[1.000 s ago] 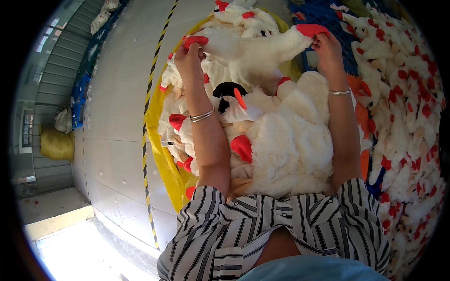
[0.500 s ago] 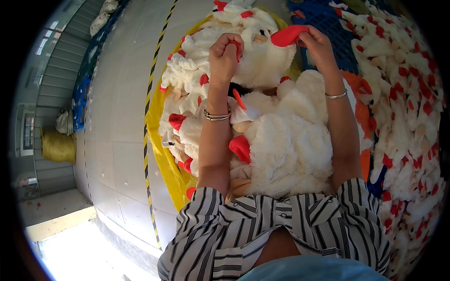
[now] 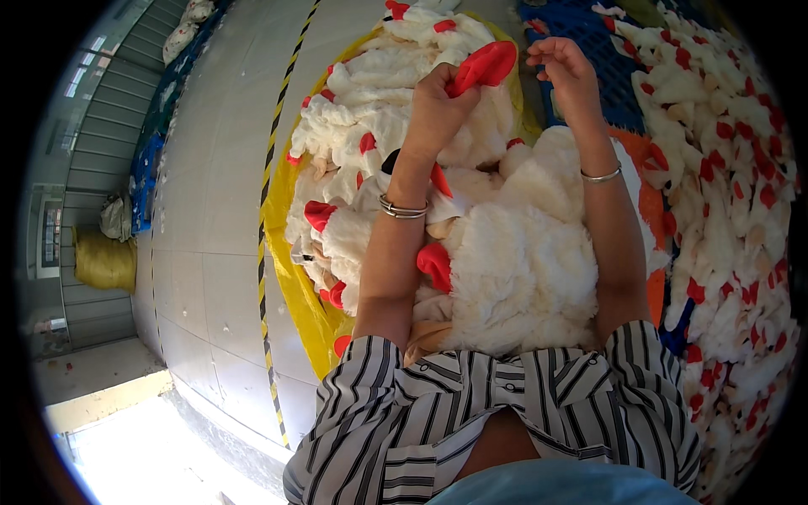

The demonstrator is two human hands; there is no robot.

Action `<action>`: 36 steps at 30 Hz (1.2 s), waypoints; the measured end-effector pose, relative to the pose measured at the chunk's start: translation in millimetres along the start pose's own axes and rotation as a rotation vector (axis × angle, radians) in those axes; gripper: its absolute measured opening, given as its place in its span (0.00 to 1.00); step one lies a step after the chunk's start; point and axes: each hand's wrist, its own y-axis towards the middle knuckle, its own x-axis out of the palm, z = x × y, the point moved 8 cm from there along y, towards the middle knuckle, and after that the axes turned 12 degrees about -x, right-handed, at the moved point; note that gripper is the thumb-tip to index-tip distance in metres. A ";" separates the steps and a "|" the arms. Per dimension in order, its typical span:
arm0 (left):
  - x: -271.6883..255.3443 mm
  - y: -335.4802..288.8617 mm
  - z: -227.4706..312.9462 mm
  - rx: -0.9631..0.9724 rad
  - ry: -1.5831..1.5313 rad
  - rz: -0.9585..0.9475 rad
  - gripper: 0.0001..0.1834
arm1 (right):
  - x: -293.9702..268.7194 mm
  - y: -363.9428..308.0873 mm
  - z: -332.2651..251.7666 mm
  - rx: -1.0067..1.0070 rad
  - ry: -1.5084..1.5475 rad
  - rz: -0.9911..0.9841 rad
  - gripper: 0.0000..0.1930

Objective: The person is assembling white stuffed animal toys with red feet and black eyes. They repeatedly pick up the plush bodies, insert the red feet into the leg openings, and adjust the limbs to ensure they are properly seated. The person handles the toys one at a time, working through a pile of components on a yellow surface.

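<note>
Left hand (image 3: 439, 108), nearer one, has fingers closed on red tip (image 3: 490, 64) of white fluffy skin (image 3: 495, 118). Tip slants up-right, just beside right hand (image 3: 570, 74), not touching. Right fingers open, bent, nothing in them. Skin hangs over pile (image 3: 337, 118). Two hands, one held skin; pile too jumbled to count.

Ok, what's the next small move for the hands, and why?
I'd probably lower the left hand and let the red fabric end down onto the white plush pile. The left hand alone grips that end, the right hand is apart from it and seems to hold nothing, and the pile lies below.
</note>
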 end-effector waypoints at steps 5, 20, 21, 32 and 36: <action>4.7 -3.9 9.4 0.062 -0.010 0.016 0.11 | 58.8 -25.3 12.8 0.162 0.208 -0.329 0.08; 10.3 -6.1 2.7 0.011 0.025 -0.059 0.10 | 61.7 -25.6 3.3 0.088 0.019 -0.217 0.11; 13.0 -5.4 1.3 0.020 0.015 -0.068 0.10 | 59.5 -25.7 6.5 0.058 -0.041 -0.218 0.11; 11.2 -1.8 -2.1 0.180 0.037 -0.057 0.09 | 47.7 -24.6 11.4 0.139 -0.008 -0.097 0.09; 2.4 -4.5 6.9 0.126 0.014 0.042 0.09 | 60.2 -30.4 16.4 0.332 0.440 -0.173 0.11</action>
